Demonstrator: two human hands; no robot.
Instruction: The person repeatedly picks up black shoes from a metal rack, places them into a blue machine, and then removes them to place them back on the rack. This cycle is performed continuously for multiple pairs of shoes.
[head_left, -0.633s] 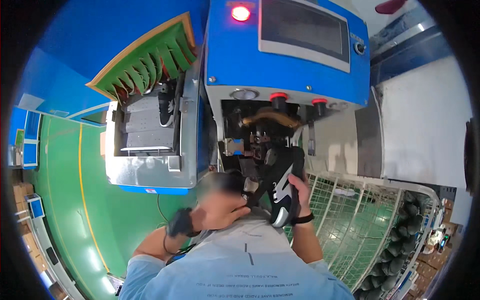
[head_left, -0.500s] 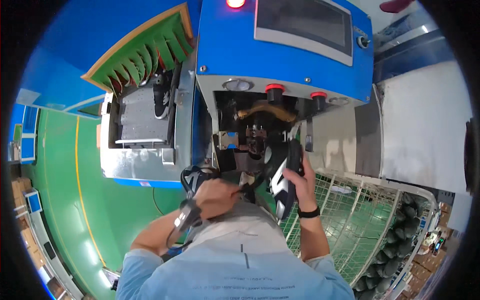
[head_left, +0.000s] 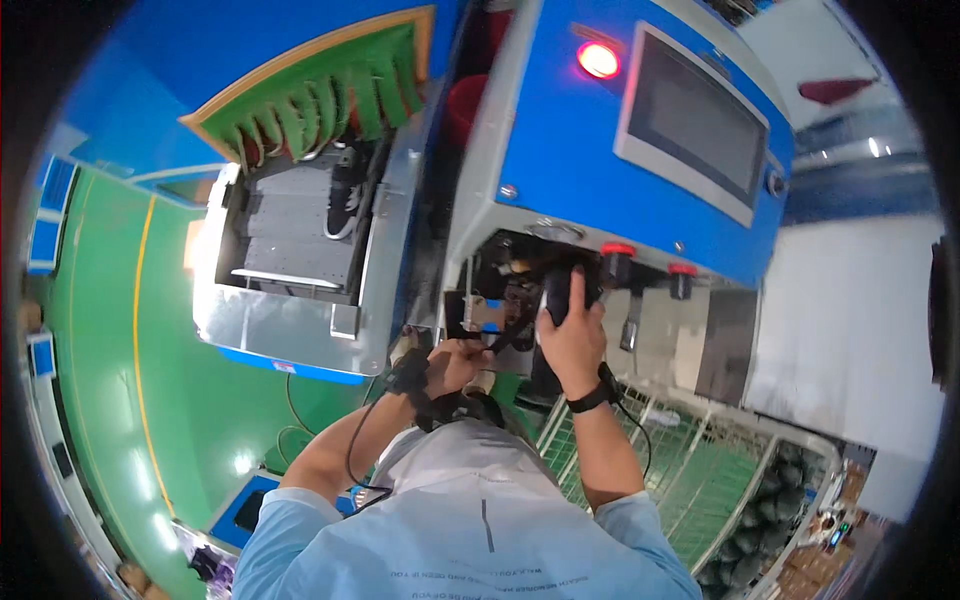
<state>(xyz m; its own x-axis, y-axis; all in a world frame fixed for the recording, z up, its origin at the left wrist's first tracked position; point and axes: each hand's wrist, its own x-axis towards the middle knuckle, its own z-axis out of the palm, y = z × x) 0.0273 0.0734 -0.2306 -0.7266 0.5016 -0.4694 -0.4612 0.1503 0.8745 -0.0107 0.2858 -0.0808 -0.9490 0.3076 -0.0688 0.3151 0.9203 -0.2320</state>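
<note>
My right hand [head_left: 575,345] wraps round a black and white shoe [head_left: 556,296], its index finger stretched along the shoe. The shoe stands toe-forward in the dark opening under the blue machine [head_left: 570,150]. To its left, my left hand [head_left: 458,366] is closed near a metal bracket [head_left: 484,314] of the machine. A dark strip [head_left: 512,333] runs from its fingers toward the shoe; what exactly they pinch is hidden. Below that hand, a dark object [head_left: 465,408] lies against my apron, too blurred to name.
A metal conveyor unit [head_left: 290,325] with a green fringed curtain [head_left: 310,100] stands at left, a dark shoe [head_left: 345,195] on its belt. Two red-ringed black knobs [head_left: 617,262] hang under the machine. At right is a white wire cart [head_left: 680,470] beside several dark rounded items [head_left: 765,510].
My right hand has carried the shoe forward into the machine's opening and now lies over it. The left hand has moved slightly forward. The view has turned, so the machine appears tilted and farther right.
</note>
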